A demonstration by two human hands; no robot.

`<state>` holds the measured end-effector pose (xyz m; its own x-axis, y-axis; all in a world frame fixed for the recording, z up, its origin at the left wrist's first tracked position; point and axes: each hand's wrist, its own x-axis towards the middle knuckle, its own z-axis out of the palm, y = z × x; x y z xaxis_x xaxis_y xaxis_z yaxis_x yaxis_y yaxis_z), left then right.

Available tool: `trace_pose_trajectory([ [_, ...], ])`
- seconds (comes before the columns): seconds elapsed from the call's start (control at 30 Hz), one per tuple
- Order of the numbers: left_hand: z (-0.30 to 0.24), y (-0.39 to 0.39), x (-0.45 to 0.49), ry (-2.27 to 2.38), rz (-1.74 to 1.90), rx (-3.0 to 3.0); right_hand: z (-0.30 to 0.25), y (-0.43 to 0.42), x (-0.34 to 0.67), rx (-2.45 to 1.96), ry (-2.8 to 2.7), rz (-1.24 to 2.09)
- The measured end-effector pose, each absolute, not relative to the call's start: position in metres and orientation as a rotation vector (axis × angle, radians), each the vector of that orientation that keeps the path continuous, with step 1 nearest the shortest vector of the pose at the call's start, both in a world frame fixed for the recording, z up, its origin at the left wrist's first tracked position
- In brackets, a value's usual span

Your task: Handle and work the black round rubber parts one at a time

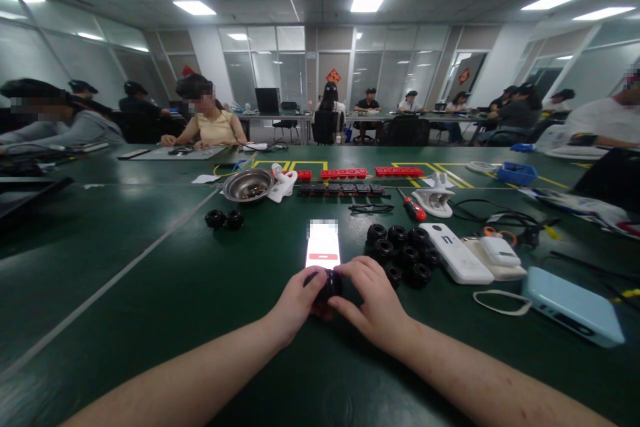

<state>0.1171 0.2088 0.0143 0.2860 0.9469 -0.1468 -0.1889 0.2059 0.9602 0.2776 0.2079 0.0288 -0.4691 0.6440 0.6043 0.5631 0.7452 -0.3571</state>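
Note:
My left hand (293, 303) grips a black wheel-like part (331, 285), thumb across its top. On the other side, the fingertips and thumb of my right hand (374, 303) close around the same part. Just behind it lies a phone (323, 255) with a bright screen, its lower end hidden by my hands. A cluster of several similar black wheels (409, 254) sits to the right of my right hand. Two more black wheels (225, 219) stand together farther off to the left.
At the back are a metal bowl (231, 192) with small brass-coloured pieces, red trays (344, 173), a black strip of parts (345, 190) and a red screwdriver (415, 208). Right: a white power bank (453, 255), cables and a light-blue box (573, 303). People sit at tables beyond.

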Motion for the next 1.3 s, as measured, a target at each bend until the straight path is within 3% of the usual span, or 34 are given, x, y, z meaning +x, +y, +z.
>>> trace_pose_trajectory([
  [0.17, 0.0125, 0.2102, 0.1166, 0.897, 0.992, 1.024, 0.0312, 0.2041, 0.2769, -0.742, -2.288, 0.068],
  [0.43, 0.0172, 0.2073, 0.1169, 0.931, 0.971, 1.05, 0.033, 0.2028, 0.277, -0.927, -2.194, 0.079],
  [0.67, 0.0176, 0.2087, 0.1176, 0.926, 0.968, 1.025, 0.0325, 0.204, 0.2766, -0.785, -2.324, 0.077],
  [1.3, 0.0179, 0.2087, 0.1177, 0.942, 1.006, 0.971, 0.0307, 0.2041, 0.2771, -0.922, -2.214, 0.098],
])
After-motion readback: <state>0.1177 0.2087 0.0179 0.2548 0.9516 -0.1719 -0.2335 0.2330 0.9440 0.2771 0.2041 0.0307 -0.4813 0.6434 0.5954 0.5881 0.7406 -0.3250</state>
